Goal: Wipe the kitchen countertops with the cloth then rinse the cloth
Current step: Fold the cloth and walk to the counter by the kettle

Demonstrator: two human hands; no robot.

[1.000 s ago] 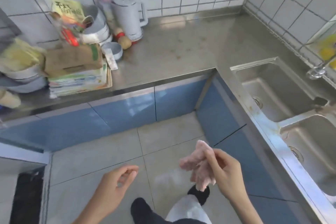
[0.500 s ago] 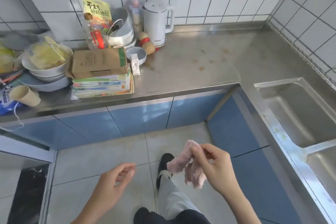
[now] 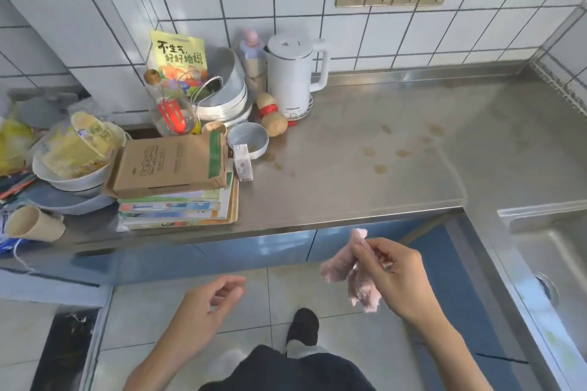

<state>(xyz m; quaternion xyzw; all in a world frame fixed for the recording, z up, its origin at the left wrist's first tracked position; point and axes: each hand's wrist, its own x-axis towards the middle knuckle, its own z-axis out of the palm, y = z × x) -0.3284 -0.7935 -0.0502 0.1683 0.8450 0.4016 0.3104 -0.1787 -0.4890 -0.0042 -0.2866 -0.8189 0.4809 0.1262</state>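
My right hand [image 3: 395,276] pinches a crumpled pink cloth [image 3: 352,273] in the air, just in front of the counter's front edge and below it. The steel countertop [image 3: 365,174] runs along the tiled wall and turns the corner to the right. Brownish spots [image 3: 403,149] mark its bare middle. My left hand [image 3: 211,305] hangs over the floor with loosely curled fingers and holds nothing. A steel sink [image 3: 552,251] lies at the right edge, partly cut off by the frame.
The counter's left half is crowded: a white kettle [image 3: 293,76], a small white bowl [image 3: 247,138], a cardboard box [image 3: 171,163] on stacked books, bowls, a paper cup [image 3: 31,224] and a snack bag. Blue cabinet fronts [image 3: 222,254] stand below. My foot [image 3: 301,327] is on the tiled floor.
The view has swung left and closer to the counter, so most of the sink left the frame. My right hand has risen toward the counter edge, still holding the cloth.
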